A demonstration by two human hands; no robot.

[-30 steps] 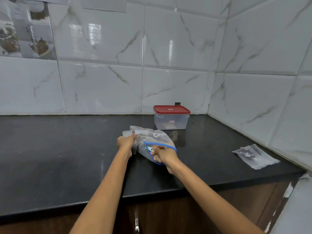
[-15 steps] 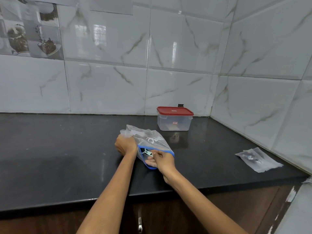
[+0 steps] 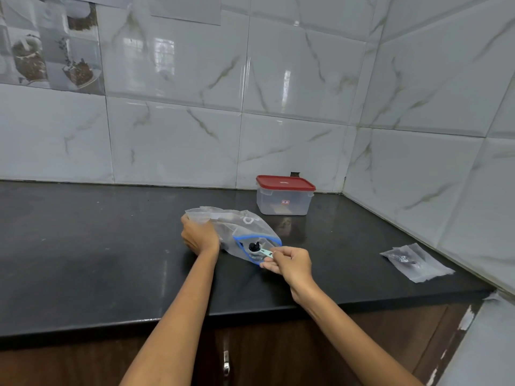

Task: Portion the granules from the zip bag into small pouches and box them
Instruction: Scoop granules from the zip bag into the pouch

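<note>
Right hand is pinching the measuring spoon, heaped with dark granules, at the blue-rimmed mouth of the zip bag lying on the desk; left hand is gripping the bag's closed end. Judgement: keeping the spoon level while carrying toward the small pouches

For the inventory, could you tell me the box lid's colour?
Red lid on the clear plastic box, head view.
</note>
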